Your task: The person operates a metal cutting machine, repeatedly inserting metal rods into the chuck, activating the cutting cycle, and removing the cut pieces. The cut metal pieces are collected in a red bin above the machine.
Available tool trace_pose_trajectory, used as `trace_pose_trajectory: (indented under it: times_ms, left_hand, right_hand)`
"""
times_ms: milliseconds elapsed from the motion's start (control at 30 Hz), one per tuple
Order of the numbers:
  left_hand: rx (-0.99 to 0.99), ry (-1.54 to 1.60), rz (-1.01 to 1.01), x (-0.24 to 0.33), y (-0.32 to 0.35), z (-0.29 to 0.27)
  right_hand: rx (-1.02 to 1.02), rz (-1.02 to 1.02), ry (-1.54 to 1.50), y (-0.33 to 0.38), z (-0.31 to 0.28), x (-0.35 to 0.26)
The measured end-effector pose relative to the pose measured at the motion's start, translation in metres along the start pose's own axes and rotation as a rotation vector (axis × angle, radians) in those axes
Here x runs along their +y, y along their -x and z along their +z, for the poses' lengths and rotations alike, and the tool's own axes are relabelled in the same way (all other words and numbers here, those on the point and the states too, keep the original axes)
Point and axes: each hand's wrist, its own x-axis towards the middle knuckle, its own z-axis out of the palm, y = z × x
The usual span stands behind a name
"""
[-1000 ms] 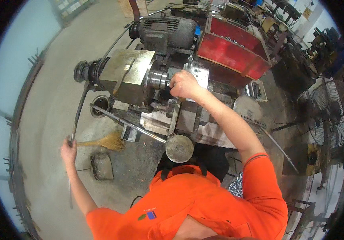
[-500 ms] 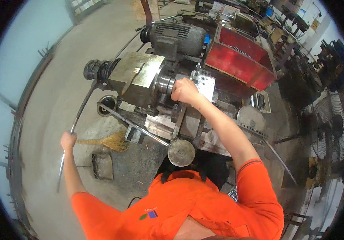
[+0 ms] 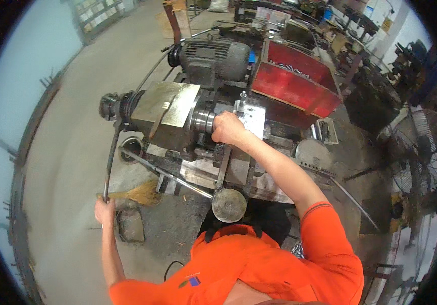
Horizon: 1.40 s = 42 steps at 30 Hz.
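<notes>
My left hand (image 3: 105, 211) is closed round the lower end of a long metal lever rod (image 3: 111, 161), which slopes up to the left end of a small lathe's headstock. The headstock (image 3: 152, 109) has a flat metal cover on top. At its right side sits a shiny round spindle chuck (image 3: 203, 122). My right hand (image 3: 228, 128) reaches up to the chuck's face with its fingers curled in. Whatever those fingers hold is hidden behind the hand. Just right of the hand lies a bright tool-post block (image 3: 253, 118) with an upright bolt.
A finned motor (image 3: 216, 60) stands behind the headstock. A red bin (image 3: 297, 84) with metal parts is at the back right. A slanting steel bar (image 3: 172, 175) and a round handwheel disc (image 3: 229, 205) are close to my body. A straw broom (image 3: 139, 194) and dustpan (image 3: 130, 225) lie left.
The lever rod's lower end has swung right and toward me with my left hand on it. My right hand stays at the chuck. The whole view has shifted slightly.
</notes>
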Motion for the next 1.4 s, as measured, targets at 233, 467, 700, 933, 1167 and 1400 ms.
trace_pose_trajectory:
  times_ms: [233,467,700,933,1167,1400]
  left_hand:
    - [0.011,0.017,0.086,0.034,0.053,-0.006]
    - [0.024,0.041,0.131,0.031,0.061,-0.004]
    - [0.056,-0.076,0.309,0.054,0.053,-0.014]
    - [-0.313,0.396,0.927,0.146,0.074,-0.024]
    - [-0.627,0.441,1.073,0.222,0.077,0.069]
    - [-0.620,0.272,0.971,0.231,0.069,0.099]
  right_hand:
    - [-0.080,0.002,0.086,0.000,0.002,0.007]
    - [0.068,-0.044,0.154,0.016,-0.058,0.050]
    - [0.547,0.214,0.259,0.033,-0.165,0.129]
    - [0.576,0.039,-0.082,0.147,-0.138,0.135]
    - [0.471,0.812,-0.153,0.397,-0.104,0.167]
    - [0.038,1.523,0.143,0.612,0.029,0.192]
